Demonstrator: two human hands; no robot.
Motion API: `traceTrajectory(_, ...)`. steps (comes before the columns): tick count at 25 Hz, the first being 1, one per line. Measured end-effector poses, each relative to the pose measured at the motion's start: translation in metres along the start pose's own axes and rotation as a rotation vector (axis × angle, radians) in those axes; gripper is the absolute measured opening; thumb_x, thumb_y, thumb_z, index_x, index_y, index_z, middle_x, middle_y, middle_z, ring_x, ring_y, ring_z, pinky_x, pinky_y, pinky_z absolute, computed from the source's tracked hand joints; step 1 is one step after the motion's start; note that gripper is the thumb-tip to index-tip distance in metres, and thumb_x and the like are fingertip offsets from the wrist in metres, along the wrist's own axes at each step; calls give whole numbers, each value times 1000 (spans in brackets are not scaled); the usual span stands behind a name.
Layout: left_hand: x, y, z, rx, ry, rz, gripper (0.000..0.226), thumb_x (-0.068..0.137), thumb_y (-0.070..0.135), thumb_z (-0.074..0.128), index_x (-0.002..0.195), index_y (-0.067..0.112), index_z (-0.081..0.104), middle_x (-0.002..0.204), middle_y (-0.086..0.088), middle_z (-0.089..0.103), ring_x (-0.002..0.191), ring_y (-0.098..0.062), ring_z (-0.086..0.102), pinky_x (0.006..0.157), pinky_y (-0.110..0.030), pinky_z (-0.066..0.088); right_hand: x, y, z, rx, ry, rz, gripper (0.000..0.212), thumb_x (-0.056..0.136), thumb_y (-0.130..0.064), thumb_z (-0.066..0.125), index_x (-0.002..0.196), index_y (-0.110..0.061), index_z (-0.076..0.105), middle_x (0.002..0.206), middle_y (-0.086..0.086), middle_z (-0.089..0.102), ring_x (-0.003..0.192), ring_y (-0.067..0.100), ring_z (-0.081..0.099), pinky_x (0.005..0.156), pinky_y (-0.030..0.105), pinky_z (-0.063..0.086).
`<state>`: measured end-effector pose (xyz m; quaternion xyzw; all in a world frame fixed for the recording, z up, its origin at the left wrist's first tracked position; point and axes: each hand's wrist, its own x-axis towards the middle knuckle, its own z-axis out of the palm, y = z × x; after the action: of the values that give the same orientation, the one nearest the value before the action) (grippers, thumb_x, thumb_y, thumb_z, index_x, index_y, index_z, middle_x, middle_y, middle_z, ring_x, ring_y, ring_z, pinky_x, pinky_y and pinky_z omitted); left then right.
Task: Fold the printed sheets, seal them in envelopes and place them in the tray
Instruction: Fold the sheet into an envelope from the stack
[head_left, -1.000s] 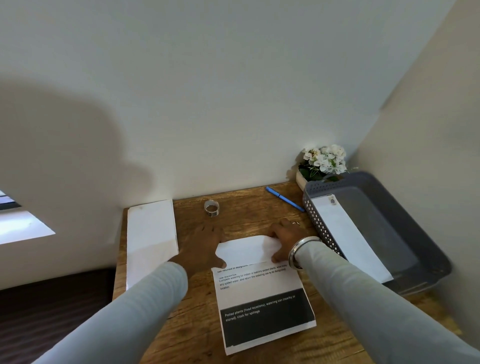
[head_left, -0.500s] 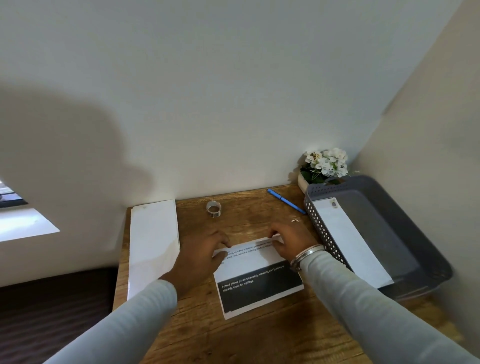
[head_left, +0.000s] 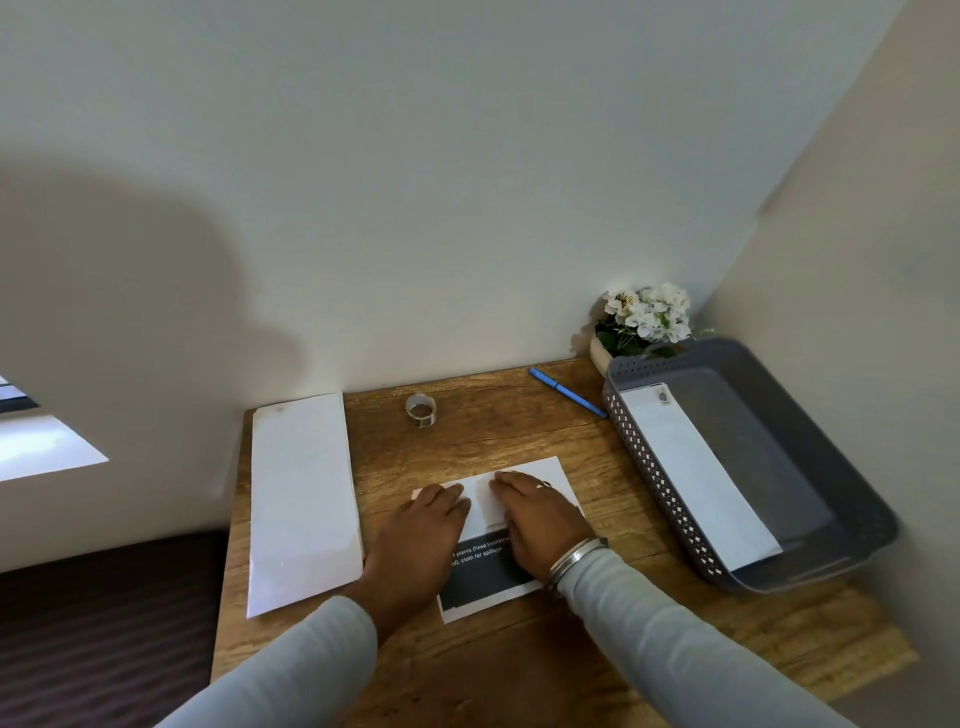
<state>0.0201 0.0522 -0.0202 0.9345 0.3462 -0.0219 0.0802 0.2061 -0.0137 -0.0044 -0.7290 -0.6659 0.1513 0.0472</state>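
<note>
Both hands lie flat with straight fingers, gripping nothing: the left hand (head_left: 423, 535) and the right hand (head_left: 540, 519) press side by side on the folded printed sheet (head_left: 551, 470). It sits mid-table, nearer the front edge than the wall.

The step in hand looks like setting a fold. To do it well, the flap's side edges should line up with the layer beneath before any pressure goes on. The fingertips should then sweep from the middle out to each side, so the crease comes out sharp and straight. A skewed fold would probably snag at an envelope's mouth.

The sheet is thin matte white paper with a dark printed band and pale lettering near its front edge. A neat stack of long white envelopes (head_left: 304, 499) runs along the table's left edge. The table (head_left: 519, 431) is warm, strongly grained wood. By the back edge stand a small translucent tape roll (head_left: 422, 410) and a slim blue pen (head_left: 566, 392). At the right edge a grey plastic tray (head_left: 644, 467) with a lattice-pierced wall holds one long white envelope (head_left: 691, 467). White flowers (head_left: 647, 314) sit in the back right corner
</note>
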Motion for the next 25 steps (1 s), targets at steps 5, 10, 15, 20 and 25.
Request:
traceTrajectory(5, -2, -1, 2, -29, 8, -43, 56, 105, 32, 47, 156, 21, 28, 165, -3, 22, 151, -26, 21, 120, -42, 24, 7, -9, 15, -113, -57, 27, 78, 89, -15, 56, 156, -18, 17, 164, 3, 15, 151, 25, 13, 122, 42, 18)
traceTrajectory(10, -1, -2, -7, -29, 13, -63, 53, 107, 37, 39, 156, 22, 28, 165, 0, 22, 151, -24, 21, 121, -40, 21, 9, 40, -7, -123, 13, 222, 65, 91, -19, 48, 153, -21, 26, 160, -2, 27, 146, 23, 26, 116, 42, 32)
traceTrajectory(15, 27, 19, -14, 36, -28, 13, 68, 94, 20, 63, 154, 15, 30, 160, -8, 30, 146, -29, 27, 118, -45, 28, 8, 40, -13, -102, -46, 238, 65, 94, -25, 49, 154, -21, 24, 161, -4, 24, 147, 22, 21, 118, 43, 28)
traceTrajectory(20, 43, 28, -17, 29, -9, 42, 62, 94, 21, 65, 150, 14, 38, 153, -8, 41, 140, -28, 37, 115, -43, 32, 7, 44, -13, -94, -60, 238, 63, 98, -28, 44, 156, -23, 19, 163, -5, 17, 150, 22, 14, 120, 44, 23)
traceTrajectory(25, 5, -19, -7, -74, 51, -119, 55, 101, 46, 48, 150, 21, 43, 156, 1, 42, 143, -23, 36, 117, -40, 29, 6, 44, -9, -97, -47, 236, 62, 97, -28, 44, 155, -22, 22, 162, -4, 20, 149, 22, 17, 119, 44, 25)
